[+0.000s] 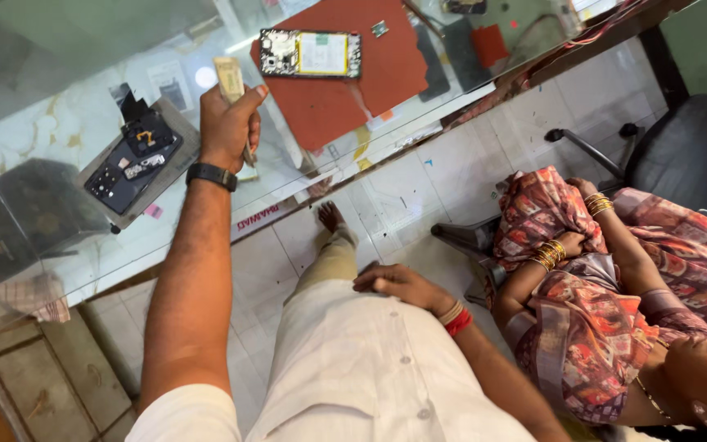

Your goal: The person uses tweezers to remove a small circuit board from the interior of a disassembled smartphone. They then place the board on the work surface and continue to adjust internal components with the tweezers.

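The glass worktop point(59, 123) fills the upper left of the frame; its front edge runs diagonally from lower left to upper right, with tiled floor point(419, 188) open below it. On it, at upper centre, lies a red mat point(345, 90) carrying an opened phone point(310, 53), its long axis nearly horizontal. The left hand point(229, 127) is clenched around a pale folded banknote point(228, 78), which points up toward the top edge. The right hand point(398, 284) rests released on the thigh. A white label point(257, 218) with red letters sits at the worktop edge.
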`<state>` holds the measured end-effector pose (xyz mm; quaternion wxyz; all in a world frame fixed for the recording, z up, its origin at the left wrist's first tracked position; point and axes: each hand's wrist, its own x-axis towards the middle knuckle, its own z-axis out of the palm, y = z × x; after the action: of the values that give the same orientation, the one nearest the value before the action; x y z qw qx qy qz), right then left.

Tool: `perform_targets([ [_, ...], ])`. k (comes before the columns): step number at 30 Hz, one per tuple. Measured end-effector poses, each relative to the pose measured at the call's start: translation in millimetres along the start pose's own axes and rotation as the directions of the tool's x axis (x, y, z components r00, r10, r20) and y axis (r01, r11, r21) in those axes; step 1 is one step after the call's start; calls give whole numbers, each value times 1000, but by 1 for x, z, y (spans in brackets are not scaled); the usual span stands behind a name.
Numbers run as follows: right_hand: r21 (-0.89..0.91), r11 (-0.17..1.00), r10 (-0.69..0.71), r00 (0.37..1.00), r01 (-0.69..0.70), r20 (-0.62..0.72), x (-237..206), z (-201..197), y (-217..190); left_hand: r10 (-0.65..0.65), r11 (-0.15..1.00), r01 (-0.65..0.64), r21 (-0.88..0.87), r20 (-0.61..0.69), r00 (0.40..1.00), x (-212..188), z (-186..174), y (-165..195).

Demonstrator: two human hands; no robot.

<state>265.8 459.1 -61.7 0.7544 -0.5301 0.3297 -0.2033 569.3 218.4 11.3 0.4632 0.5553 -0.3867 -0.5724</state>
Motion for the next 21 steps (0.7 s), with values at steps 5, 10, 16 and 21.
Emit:
perform_targets([
  [5,28,995,96,834,-96,-544,-5,-1,21,72,993,-70,-98,20,997,-12,5,1],
  [10,-47,998,-17,585,-36,-811,36,-69,-28,65,993,-61,-105,37,997,0,1,3],
  [16,-259,953,-192,353,-154,-916,126,-144,-111,92,993,-94,-68,-41,995,23,-9,-5],
  [21,-470,813,-405,245,-344,-881,189,-175,-141,190,973,-190,-132,-16,982,49,-25,-23],
])
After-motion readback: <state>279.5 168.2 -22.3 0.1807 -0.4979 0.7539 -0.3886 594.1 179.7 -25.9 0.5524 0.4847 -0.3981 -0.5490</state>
